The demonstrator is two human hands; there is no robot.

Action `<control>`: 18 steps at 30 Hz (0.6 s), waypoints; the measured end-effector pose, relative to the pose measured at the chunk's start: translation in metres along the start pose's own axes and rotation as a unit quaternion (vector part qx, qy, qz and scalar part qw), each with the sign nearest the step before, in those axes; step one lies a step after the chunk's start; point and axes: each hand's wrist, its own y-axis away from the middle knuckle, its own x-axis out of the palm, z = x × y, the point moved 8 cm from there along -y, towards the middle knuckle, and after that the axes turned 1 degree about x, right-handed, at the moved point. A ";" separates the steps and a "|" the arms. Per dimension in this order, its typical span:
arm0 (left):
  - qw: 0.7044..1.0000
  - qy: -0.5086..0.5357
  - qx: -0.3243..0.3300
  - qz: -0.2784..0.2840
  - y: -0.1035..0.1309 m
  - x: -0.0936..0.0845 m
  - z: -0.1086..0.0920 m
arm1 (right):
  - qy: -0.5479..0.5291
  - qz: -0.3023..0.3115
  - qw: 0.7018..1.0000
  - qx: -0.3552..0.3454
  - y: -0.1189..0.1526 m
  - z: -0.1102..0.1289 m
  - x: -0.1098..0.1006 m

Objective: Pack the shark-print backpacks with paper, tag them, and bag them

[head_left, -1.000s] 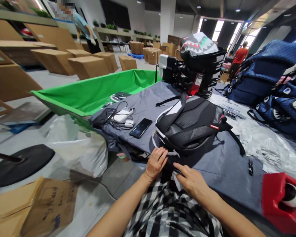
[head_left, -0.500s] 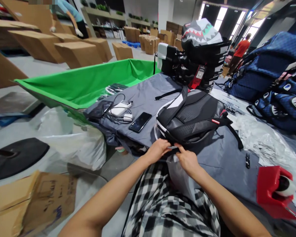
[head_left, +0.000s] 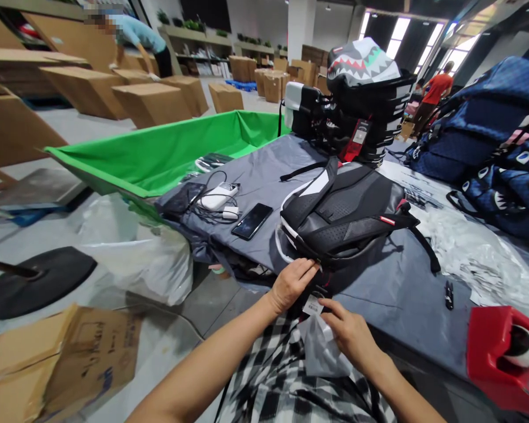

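Note:
A black backpack (head_left: 348,211) with grey panels, white trim and loose straps lies back-side up on the dark grey cloth (head_left: 255,170). My left hand (head_left: 293,285) is closed at its near edge, fingertips pressed to the rim. Below that edge hangs a white printed hang tag (head_left: 312,305). My right hand (head_left: 350,332) is closed on a bunched translucent plastic bag (head_left: 324,352), its index fingertip beside the tag. The exact grip under the fingers is partly hidden.
Left of the backpack lie a phone (head_left: 252,221) and a white charger with cables (head_left: 220,197). Right are small snips (head_left: 448,295) and a red tape dispenser (head_left: 489,352). Behind stand stacked backpacks (head_left: 364,111) and a green bin (head_left: 158,158). A person (head_left: 139,38) bends over cartons.
My right hand has moved down from the backpack's edge, and the plastic bag is now bunched. The hang tag has come into sight. My left hand stays at the edge, shifted slightly right.

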 end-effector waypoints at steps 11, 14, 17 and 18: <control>0.982 0.051 -0.180 -0.004 -0.011 -0.021 -0.013 | -0.371 0.019 0.912 0.174 0.017 -0.061 -0.045; 0.952 0.134 -0.275 0.015 0.003 0.000 -0.022 | -0.438 0.073 0.875 0.191 0.015 -0.066 -0.034; 0.890 0.191 -0.403 0.093 0.010 0.048 -0.017 | -0.481 0.126 0.842 0.207 0.014 -0.068 -0.020; 0.866 0.212 -0.440 0.107 0.010 0.060 -0.014 | -0.484 0.137 0.839 0.207 0.015 -0.069 -0.020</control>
